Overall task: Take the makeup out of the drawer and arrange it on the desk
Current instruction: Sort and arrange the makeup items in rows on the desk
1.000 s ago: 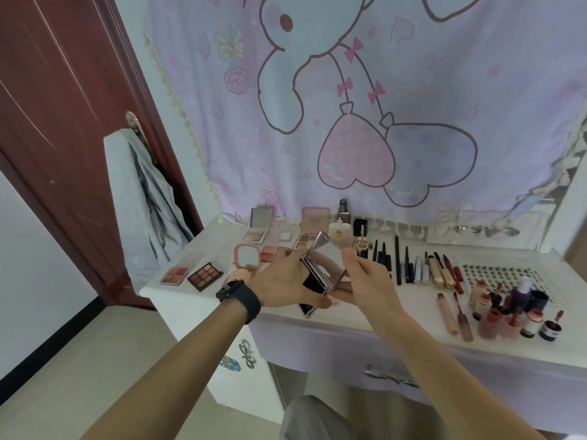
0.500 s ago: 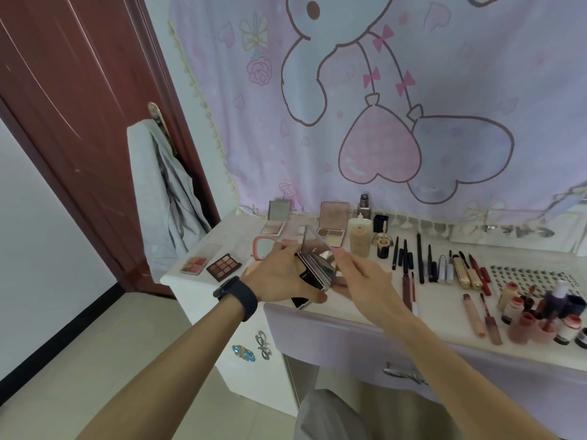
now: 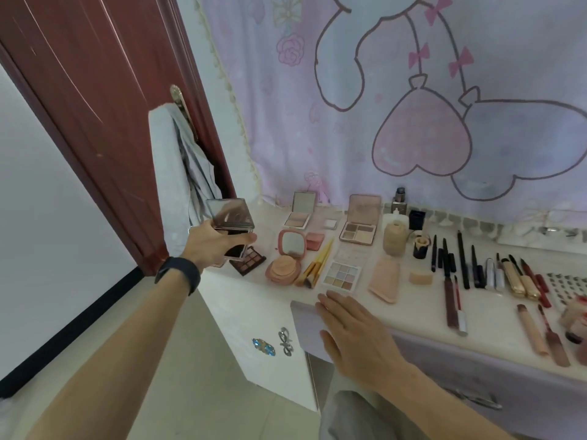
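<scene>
An open mirrored compact (image 3: 232,221) is gripped by the left hand (image 3: 212,242), with the fingers curled round its base and the thumb laid along the front. It is held in the air above the far left end of the desk (image 3: 263,300), its mirrored lid raised towards the camera. The right hand (image 3: 352,331) is laid flat, fingers straight and holding nothing, across the front edge of the desk and the lavender drawer front (image 3: 305,328). Whether the drawer is fully closed cannot be made out from this angle, though it appears to be pushed in.

The compact is judged to be on its way to a place at the left of the row. That end is crowded: a dark eyeshadow palette (image 3: 249,261) lies directly below the held compact, and a pink round compact (image 3: 287,256) stands open just beside it, with brushes (image 3: 316,265) next along.

Several things could be spoiled from here. If the compact is lowered straight down, it may be set partly on the dark palette and left tilted, or the palette may be nudged towards the corner. Little desk is left beyond it, so an item pushed that way could be tipped onto the floor (image 3: 197,376). The lid is hinged and unsupported, so it may swing if the base is put down unevenly. The mirror could be cracked by any drop.
</scene>
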`<state>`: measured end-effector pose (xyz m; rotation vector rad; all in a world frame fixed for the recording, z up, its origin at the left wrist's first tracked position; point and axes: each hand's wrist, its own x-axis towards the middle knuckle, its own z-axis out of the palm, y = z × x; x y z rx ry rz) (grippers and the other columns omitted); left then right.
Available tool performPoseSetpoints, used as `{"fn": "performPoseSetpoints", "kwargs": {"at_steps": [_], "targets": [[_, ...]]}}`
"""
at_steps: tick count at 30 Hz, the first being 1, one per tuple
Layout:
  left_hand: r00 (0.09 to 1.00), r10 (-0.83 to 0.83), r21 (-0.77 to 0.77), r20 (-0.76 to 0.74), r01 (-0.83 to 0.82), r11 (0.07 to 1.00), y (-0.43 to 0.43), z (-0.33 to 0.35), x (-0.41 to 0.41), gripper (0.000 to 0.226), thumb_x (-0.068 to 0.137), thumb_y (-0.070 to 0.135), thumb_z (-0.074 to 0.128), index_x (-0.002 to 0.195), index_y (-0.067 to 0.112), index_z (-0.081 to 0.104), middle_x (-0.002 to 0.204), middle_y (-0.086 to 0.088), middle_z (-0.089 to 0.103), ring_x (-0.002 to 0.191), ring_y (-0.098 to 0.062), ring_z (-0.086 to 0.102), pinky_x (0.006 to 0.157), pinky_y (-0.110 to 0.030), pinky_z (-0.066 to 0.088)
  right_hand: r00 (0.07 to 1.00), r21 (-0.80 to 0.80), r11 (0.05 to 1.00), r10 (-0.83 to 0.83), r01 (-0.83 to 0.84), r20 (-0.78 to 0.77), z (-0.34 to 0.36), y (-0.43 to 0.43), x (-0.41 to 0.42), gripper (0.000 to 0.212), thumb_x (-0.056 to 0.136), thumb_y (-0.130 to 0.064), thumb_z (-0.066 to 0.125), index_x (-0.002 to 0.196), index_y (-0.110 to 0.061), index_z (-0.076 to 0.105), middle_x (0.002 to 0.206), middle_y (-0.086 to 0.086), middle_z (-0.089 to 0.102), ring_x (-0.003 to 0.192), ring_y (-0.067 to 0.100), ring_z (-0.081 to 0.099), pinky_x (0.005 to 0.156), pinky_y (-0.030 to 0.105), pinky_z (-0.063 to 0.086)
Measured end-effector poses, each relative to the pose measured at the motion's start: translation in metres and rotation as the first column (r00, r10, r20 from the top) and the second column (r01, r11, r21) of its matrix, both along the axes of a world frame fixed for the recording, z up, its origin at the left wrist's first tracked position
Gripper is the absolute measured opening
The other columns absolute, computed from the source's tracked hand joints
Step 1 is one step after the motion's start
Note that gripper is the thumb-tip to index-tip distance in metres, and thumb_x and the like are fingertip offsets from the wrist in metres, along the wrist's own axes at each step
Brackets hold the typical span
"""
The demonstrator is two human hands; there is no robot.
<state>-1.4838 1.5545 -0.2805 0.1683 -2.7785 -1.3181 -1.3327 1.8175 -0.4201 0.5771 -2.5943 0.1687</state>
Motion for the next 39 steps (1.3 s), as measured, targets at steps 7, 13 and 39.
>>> {"fn": "performPoseSetpoints", "kwargs": {"at_steps": [7, 13, 39], "targets": [[0.996, 0.076, -0.183, 0.039, -0.067, 0.981, -0.013, -0.018, -0.061, 0.087, 0.05, 0.07, 0.082, 0.119, 0.019, 0.065, 0.118, -0.006, 0.061, 0.104, -0.025, 0.06, 0.09, -0.037, 0.052, 0.993, 0.06, 0.992, 0.116, -0.115, -0.01, -0.017, 0.003, -0.043, 0.037, 0.097, -0.03, 0.05, 0.124, -0.009, 0.065, 0.123, 0.004, 0.066, 0.112, 0.023, 0.062, 0.097, 0.035, 0.054], [0.996, 0.062, -0.201, 0.061, -0.048, 0.978, -0.003, -0.015, -0.132, 0.087, 0.05, 0.073, 0.077, 0.122, 0.026, 0.063, 0.129, -0.009, 0.059, 0.121, -0.031, 0.055, 0.098, -0.041, 0.048, 0.991, -0.04, 0.991, 0.128, -0.126, 0.029, -0.032, 0.005, -0.05, 0.033, 0.1, -0.033, 0.047, 0.128, -0.015, 0.056, 0.128, 0.0, 0.058, 0.116, 0.022, 0.054, 0.097, 0.035, 0.051], [0.981, -0.029, -0.425, 0.189, 0.109, 0.899, 0.028, -0.08, -0.234, 0.097, 0.071, 0.074, 0.07, 0.136, 0.005, 0.051, 0.13, -0.019, 0.057, 0.116, -0.039, 0.056, 0.098, -0.051, 0.05, 0.989, 0.073, 0.992, 0.108, -0.101, -0.1, -0.032, -0.003, -0.048, 0.041, 0.101, -0.026, 0.051, 0.135, -0.005, 0.06, 0.129, 0.01, 0.062, 0.115, 0.027, 0.058, 0.104, 0.038, 0.046]]}}
